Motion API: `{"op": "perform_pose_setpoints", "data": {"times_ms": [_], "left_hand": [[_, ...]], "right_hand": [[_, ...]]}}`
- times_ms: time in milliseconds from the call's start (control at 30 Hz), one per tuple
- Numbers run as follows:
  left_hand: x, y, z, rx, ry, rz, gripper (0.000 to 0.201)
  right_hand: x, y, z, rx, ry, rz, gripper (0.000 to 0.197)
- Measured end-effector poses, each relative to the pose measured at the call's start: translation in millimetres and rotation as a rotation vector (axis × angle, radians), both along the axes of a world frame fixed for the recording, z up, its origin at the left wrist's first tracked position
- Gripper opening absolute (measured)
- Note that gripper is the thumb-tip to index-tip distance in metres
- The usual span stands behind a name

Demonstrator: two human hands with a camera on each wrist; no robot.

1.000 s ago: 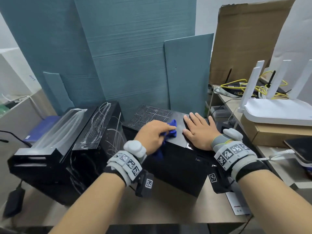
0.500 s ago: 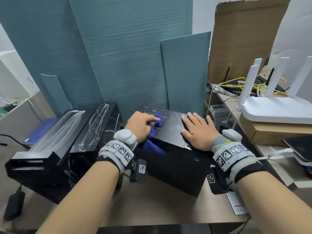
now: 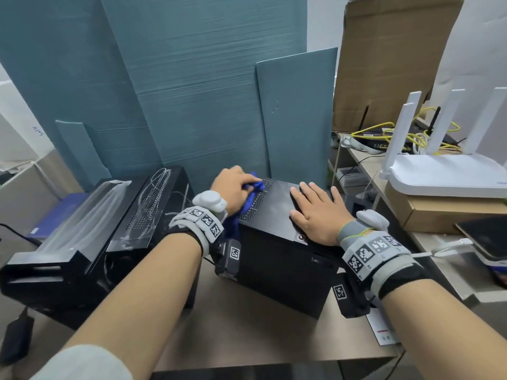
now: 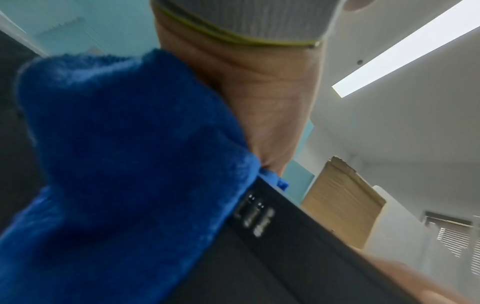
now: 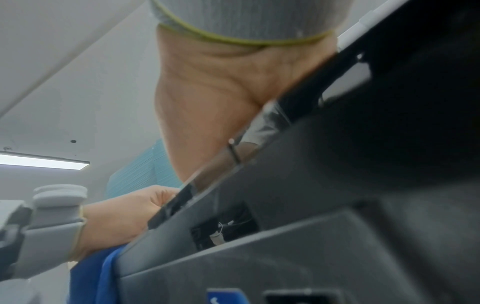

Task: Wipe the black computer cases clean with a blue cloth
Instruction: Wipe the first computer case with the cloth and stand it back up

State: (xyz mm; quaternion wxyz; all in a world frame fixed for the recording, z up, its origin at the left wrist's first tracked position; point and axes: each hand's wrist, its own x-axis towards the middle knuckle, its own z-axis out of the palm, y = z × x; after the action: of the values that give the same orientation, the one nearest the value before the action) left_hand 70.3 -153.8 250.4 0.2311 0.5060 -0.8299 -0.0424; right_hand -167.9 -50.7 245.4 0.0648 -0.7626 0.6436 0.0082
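Note:
A small black computer case (image 3: 277, 242) stands on the desk in front of me, its top partly a mesh grille. My left hand (image 3: 236, 185) grips a bunched blue cloth (image 3: 251, 196) and presses it on the grille at the top's far left corner; cloth hangs over the left edge. The left wrist view is filled by the blue cloth (image 4: 116, 164) against the case's edge (image 4: 285, 257). My right hand (image 3: 315, 212) lies flat, fingers spread, on the top's right part. A second, larger black case (image 3: 82, 242) lies on its side at the left.
Teal foam panels (image 3: 192, 91) lean against the wall behind the cases. To the right, a white router (image 3: 444, 171) sits on a cardboard box (image 3: 450, 215), with yellow cables (image 3: 389, 133) and a tablet (image 3: 485, 237) nearby. A black power adapter (image 3: 16, 338) lies at bottom left.
My left hand has carried the cloth from the middle of the case top leftward and back to the far left corner of the grille. The right hand has stayed flat in place.

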Motion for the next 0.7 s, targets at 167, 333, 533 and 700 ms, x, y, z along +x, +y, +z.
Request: {"op": "perform_pose_setpoints", "data": {"times_ms": [167, 333, 533, 700], "left_hand": [[4.7, -3.9, -2.3, 0.055, -0.019, 0.137, 0.014], [0.0, -6.4, 0.8, 0.138, 0.080, 0.223, 0.047], [-17.9, -0.7, 2.4, 0.217, 0.109, 0.274, 0.056], [-27.8, 1.1, 3.9, 0.179, 0.128, 0.342, 0.048]], "right_hand": [[-0.8, 0.8, -2.4, -0.011, 0.003, -0.012, 0.064], [0.2, -0.6, -2.2, -0.006, 0.004, -0.013, 0.063], [1.3, -0.6, -0.8, -0.004, 0.004, -0.023, 0.063], [0.9, 2.3, -0.7, -0.019, 0.005, -0.037, 0.063]]}}
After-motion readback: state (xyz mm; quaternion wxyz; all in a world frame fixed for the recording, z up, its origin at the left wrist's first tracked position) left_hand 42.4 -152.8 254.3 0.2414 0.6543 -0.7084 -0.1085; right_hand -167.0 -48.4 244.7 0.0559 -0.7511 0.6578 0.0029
